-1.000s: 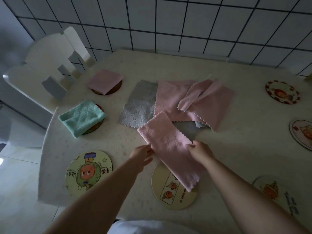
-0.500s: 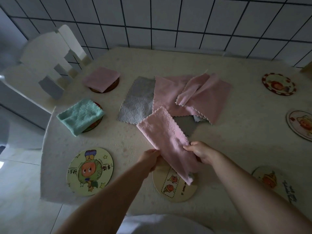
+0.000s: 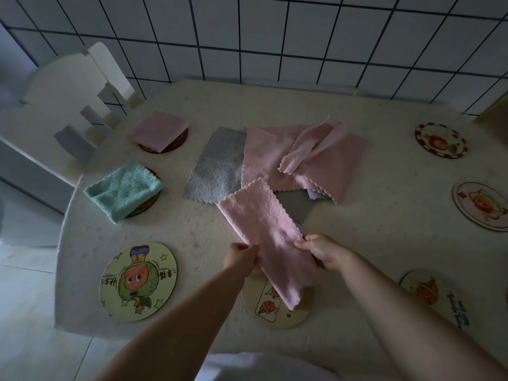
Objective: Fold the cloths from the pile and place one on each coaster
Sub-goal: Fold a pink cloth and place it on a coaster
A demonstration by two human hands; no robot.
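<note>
Both hands pinch one long pink cloth by its side edges, the left hand and right hand each with a tight grip on it. Its near end hangs over a picture coaster on the desk; its far end lies on the cloth pile.

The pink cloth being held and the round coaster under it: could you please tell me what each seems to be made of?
The pink cloth looks like soft microfibre or terry: matte, embossed, with scalloped edges, and it drapes limply between the left hand and right hand. The coaster seems a rigid printed disc, perhaps coated cork or board; I cannot tell which.
</note>
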